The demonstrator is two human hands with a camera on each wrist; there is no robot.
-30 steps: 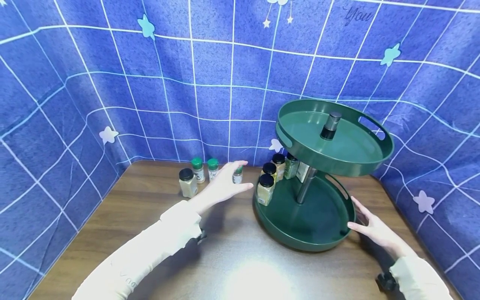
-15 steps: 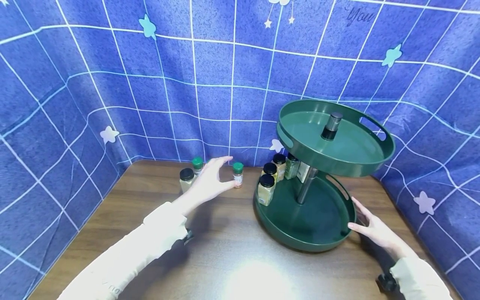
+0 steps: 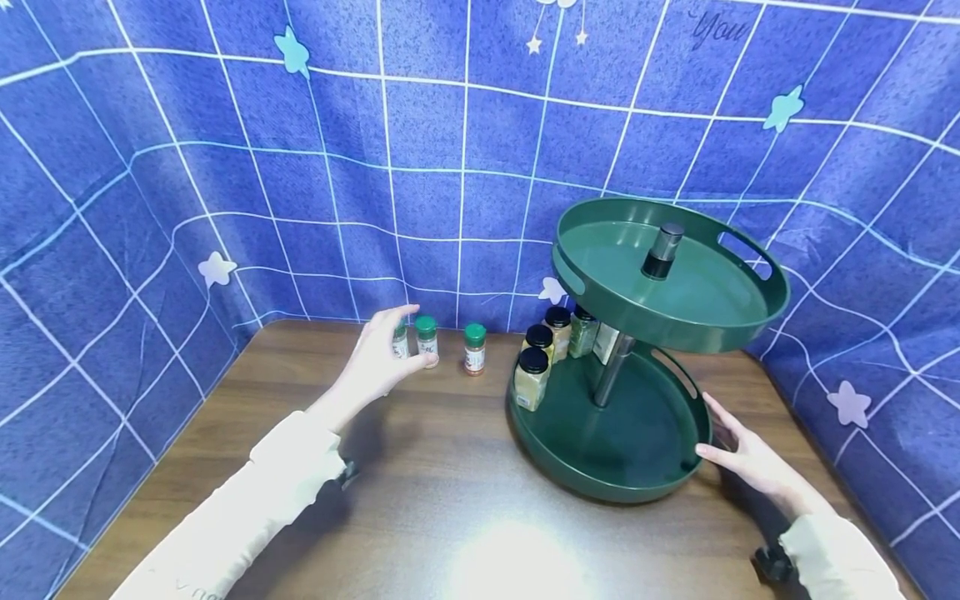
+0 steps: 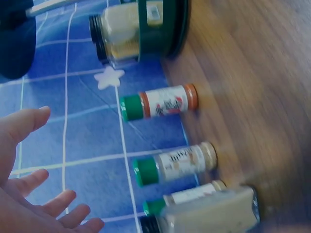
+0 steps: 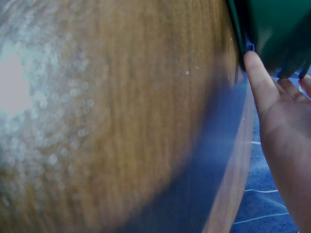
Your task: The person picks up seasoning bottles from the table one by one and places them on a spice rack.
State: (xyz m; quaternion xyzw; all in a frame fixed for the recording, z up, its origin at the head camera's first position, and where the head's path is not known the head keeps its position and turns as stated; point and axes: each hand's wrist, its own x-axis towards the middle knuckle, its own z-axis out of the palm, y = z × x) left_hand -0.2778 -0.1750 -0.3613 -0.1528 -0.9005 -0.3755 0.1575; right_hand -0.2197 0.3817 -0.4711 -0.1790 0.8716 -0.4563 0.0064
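While my wide-spread right hand [image 3: 756,468] touches the round green stand [image 3: 626,492], my wide-fingered left hand [image 3: 373,354] is near cylindrical green-capped jars [image 3: 427,338].

On your table [image 3: 450,467], the two-tier stand [image 3: 615,371] is to your right, its upper tray [image 3: 720,283] over its lower tray [image 3: 630,458]. Jars [image 3: 530,390] line the lower tray's left and back. Left of the stand, three shaker bottles [image 3: 474,350] stand before the curtain [image 3: 300,208], a loose jar [image 4: 214,213] by the leftmost. Your left hand [image 3: 378,358] is before them, your right hand [image 3: 757,467] at the lower tray's right side
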